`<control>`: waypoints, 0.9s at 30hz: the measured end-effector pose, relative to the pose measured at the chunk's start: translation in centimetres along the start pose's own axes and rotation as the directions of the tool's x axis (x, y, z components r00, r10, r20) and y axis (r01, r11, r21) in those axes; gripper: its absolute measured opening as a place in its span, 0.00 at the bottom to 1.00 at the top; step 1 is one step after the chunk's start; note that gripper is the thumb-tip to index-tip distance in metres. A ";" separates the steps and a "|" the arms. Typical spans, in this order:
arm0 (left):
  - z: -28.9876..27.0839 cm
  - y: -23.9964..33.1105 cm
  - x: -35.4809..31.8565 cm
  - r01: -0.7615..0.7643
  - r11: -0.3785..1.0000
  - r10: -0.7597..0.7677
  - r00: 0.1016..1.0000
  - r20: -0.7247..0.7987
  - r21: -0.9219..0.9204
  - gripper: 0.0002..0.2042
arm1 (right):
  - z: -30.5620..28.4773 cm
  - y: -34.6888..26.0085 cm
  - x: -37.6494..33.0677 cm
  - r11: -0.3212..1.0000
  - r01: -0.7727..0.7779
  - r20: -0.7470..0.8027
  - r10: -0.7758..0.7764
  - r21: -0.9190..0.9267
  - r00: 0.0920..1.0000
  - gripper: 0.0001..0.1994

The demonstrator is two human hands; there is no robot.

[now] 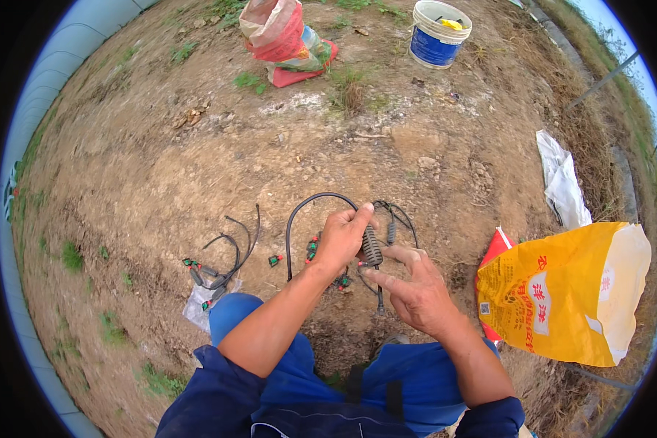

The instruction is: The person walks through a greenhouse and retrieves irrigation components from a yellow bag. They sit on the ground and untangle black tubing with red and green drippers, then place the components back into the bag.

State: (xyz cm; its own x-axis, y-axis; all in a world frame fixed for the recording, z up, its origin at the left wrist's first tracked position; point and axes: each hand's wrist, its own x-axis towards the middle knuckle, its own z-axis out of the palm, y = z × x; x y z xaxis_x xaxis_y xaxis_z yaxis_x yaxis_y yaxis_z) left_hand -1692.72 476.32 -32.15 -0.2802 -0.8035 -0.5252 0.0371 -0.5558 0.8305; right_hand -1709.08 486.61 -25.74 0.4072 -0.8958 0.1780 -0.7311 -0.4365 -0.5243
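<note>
So the person is crouched over bare dirt ground, knees in blue work trousers at the near edge of the view. Left hand is closed around a bundle of thin black flexible tubing, which loops up and away from the fist in an arch and comes back down on the left. Little red-and-green dripper fittings hang off the tubes just left of that hand. Right hand sits just near and right of it, fingers half spread and not really clamped on anything; thumb and forefinger are right at a dark ribbed cylindrical piece that sticks up between the two hands. Can't tell whether it's actually pinching it or just touching.

To the left on the ground there's a second small pile of black tubes with the same kind of fittings, lying partly on a clear plastic bag, well apart from the hands.

On the right, near, a big yellow woven sack with a white end lies on its side with something red under it. Further right and back is a crumpled white bag. Far side: a white-and-blue plastic bucket and a red-and-white sack, slumped.
</note>
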 end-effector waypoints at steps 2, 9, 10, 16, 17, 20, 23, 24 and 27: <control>0.7 -0.2 -0.4 0.071 0.997 -0.071 0.997 0.001 0.021 0.21 | 0.1 -0.8 0.0 0.998 0.043 0.078 -0.039 -0.049 0.996 0.28; 1.0 -6.7 -1.7 0.531 0.815 -0.368 0.783 0.501 -0.232 0.13 | 2.4 0.8 -1.4 0.997 0.035 0.110 -0.042 0.064 0.993 0.26; 1.0 -7.3 -2.1 0.561 0.778 -0.345 0.758 0.554 -0.283 0.13 | 3.0 0.9 -1.4 0.992 0.073 0.036 -0.077 0.098 0.996 0.25; 3.7 -9.3 -3.5 0.648 0.706 -0.436 0.715 0.546 -0.285 0.08 | 3.7 1.2 -2.3 0.947 -0.047 -0.151 0.100 0.319 0.984 0.24; 3.8 -10.3 -3.7 0.696 0.654 -0.394 0.649 0.651 -0.298 0.07 | 3.8 1.0 -2.5 0.944 -0.078 -0.198 0.148 0.322 0.969 0.24; 5.3 -9.0 -6.1 0.736 0.666 -0.491 0.552 0.674 -0.118 0.19 | 3.7 0.4 -2.5 0.912 -0.160 -0.310 0.288 0.378 0.906 0.21; 4.6 -8.2 -6.0 0.741 0.670 -0.564 0.468 0.681 0.046 0.22 | 2.6 1.7 -2.5 0.879 -0.207 -0.223 0.325 0.430 0.919 0.18; 3.6 -9.6 -5.4 0.702 0.706 -0.580 0.492 0.649 0.099 0.25 | 2.5 1.9 -2.6 0.825 -0.254 -0.194 0.396 0.505 0.898 0.14; -0.5 -14.9 -2.1 0.419 0.699 -0.681 0.637 0.362 0.580 0.23 | 0.6 1.9 -1.1 0.788 -0.387 -0.080 0.478 0.479 0.874 0.12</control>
State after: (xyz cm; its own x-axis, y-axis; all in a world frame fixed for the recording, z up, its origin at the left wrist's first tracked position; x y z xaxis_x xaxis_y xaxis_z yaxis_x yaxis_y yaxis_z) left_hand -1692.17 486.20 -43.50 -0.5506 -0.0558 -0.8329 -0.6474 -0.6014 0.4682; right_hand -1710.58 486.86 -27.39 -0.0375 -0.9989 -0.0287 -0.4712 0.0430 -0.8810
